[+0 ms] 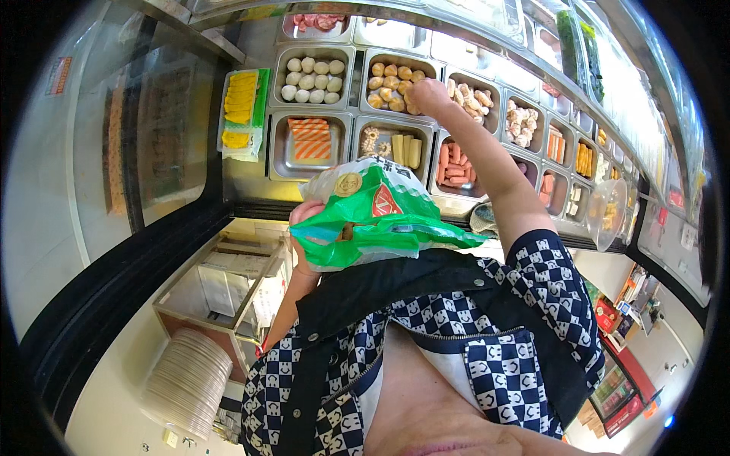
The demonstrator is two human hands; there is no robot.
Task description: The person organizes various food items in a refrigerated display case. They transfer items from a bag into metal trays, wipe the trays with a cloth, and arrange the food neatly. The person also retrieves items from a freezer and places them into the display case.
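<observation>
My left hand (307,215) grips the left side of a green and white plastic bag (373,196), held against my front. The bag bears printing, its green edge is crumpled and its contents are mostly hidden. My right hand (429,98) reaches into a steel pan of yellow-brown balls (390,82), fingers down at its right side. Whether a ball is between those fingers is hidden. Left of that pan lies a pan of white balls (312,80). Nearer me, orange-striped slices (309,138) fill part of one pan, and pale sticks with small rings (406,150) lie in another.
Yellow packaged food (239,105) lies at the left end of the counter. Pans of pink sausages (455,164) and pale pieces (471,101) sit on the right. A glass pane (165,119) in a dark frame borders the left. A clear bowl (607,215) rests on the right edge.
</observation>
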